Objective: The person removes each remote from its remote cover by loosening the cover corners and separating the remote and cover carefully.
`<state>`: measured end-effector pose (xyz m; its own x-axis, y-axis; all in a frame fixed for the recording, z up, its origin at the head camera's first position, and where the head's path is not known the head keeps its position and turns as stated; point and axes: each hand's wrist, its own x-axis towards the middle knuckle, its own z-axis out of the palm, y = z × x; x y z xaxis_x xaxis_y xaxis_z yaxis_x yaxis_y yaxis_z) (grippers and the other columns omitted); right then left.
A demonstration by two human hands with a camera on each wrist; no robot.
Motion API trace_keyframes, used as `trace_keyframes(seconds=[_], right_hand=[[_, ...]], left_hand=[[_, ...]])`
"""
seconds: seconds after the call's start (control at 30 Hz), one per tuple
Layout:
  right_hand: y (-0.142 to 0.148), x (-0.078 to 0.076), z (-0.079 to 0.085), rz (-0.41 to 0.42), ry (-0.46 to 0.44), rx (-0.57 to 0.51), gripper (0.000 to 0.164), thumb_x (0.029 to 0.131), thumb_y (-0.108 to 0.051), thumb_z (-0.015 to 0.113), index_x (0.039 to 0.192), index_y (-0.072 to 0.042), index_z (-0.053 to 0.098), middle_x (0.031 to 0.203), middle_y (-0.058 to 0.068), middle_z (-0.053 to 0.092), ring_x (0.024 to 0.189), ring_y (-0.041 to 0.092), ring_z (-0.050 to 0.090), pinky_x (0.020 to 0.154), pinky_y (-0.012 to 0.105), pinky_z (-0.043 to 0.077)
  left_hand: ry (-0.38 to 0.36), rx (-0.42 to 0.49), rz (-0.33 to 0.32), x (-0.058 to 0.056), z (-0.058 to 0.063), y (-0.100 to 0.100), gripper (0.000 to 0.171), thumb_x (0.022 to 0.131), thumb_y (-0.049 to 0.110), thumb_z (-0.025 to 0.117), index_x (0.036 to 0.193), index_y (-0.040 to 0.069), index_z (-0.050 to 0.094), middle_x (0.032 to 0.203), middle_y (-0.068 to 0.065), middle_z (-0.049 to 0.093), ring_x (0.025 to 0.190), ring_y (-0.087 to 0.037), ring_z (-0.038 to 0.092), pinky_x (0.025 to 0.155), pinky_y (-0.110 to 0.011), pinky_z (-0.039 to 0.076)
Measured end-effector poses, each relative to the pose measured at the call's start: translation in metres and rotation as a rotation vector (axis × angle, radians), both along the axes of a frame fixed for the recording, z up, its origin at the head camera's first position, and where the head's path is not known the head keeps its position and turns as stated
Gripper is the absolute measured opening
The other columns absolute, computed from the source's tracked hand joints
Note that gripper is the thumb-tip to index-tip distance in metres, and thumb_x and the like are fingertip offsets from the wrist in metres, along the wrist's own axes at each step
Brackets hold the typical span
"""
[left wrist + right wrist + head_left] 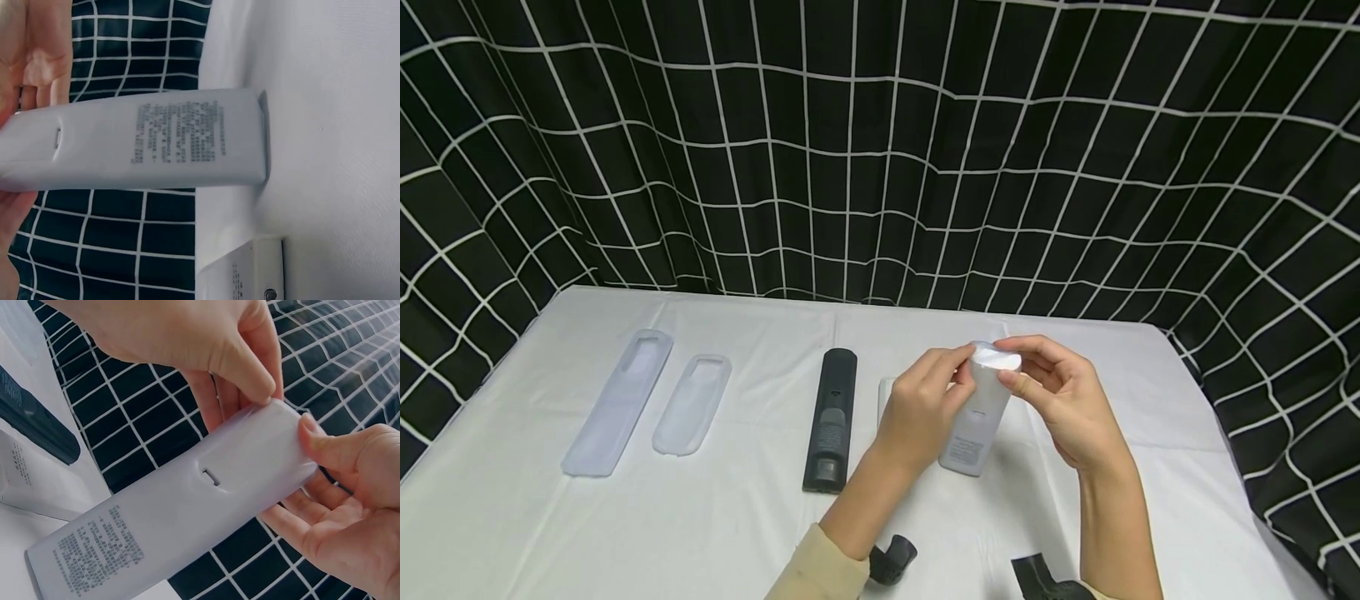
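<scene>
A white remote control [976,425], with a translucent soft cover around it, stands tilted on its lower end on the table. Printed text and a small latch slot show on its back [156,506]. My left hand [921,408] pinches the cover at the left corner of the upper end. At the opposite corner, my right hand [1075,408] holds that end between thumb and fingers. In the right wrist view the right thumb [325,440] presses beside the rounded top edge. The remote's front faces away and is hidden.
A black remote [831,425] lies left of my hands. Farther left are a long translucent cover [617,408] and a shorter one [692,406]. Another white device [250,272] sits close by, partly behind my left hand in the head view. A black gridded curtain [850,167] backs the table.
</scene>
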<state>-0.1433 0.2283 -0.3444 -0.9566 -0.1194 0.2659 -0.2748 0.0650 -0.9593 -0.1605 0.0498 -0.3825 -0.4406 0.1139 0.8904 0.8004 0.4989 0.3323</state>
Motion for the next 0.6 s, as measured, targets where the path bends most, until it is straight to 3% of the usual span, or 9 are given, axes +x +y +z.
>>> trace_keyframes(seconds=[0.17, 0.3, 0.6], right_hand=[[0.0001, -0.0002, -0.0006, -0.003, -0.010, 0.006, 0.032, 0.095, 0.012, 0.068, 0.115, -0.012, 0.076, 0.110, -0.005, 0.075, 0.099, 0.010, 0.071, 0.086, 0.021, 0.058], [0.0005, -0.0001, -0.0007, -0.002, -0.014, 0.005, 0.033, 0.095, 0.012, 0.069, 0.115, -0.012, 0.076, 0.110, -0.005, 0.075, 0.100, 0.010, 0.071, 0.086, 0.021, 0.058], [0.0024, -0.0003, -0.0013, 0.002, -0.022, -0.007, 0.034, 0.095, 0.013, 0.068, 0.116, -0.013, 0.076, 0.111, -0.005, 0.075, 0.102, 0.010, 0.071, 0.088, 0.021, 0.058]], left_hand=[[-0.103, 0.110, -0.079, 0.0002, 0.0013, 0.0000, 0.019, 0.090, -0.013, 0.068, 0.107, -0.007, 0.075, 0.091, -0.014, 0.074, 0.080, -0.021, 0.077, 0.080, -0.013, 0.058], [-0.175, 0.149, -0.123, 0.0008, 0.0028, -0.0010, 0.018, 0.092, -0.011, 0.068, 0.108, -0.007, 0.076, 0.094, -0.015, 0.074, 0.082, -0.023, 0.077, 0.078, -0.017, 0.061], [-0.335, 0.242, -0.206, 0.0000, 0.0060, -0.0025, 0.016, 0.096, -0.008, 0.068, 0.108, -0.005, 0.077, 0.095, -0.015, 0.076, 0.088, -0.026, 0.076, 0.081, -0.013, 0.058]])
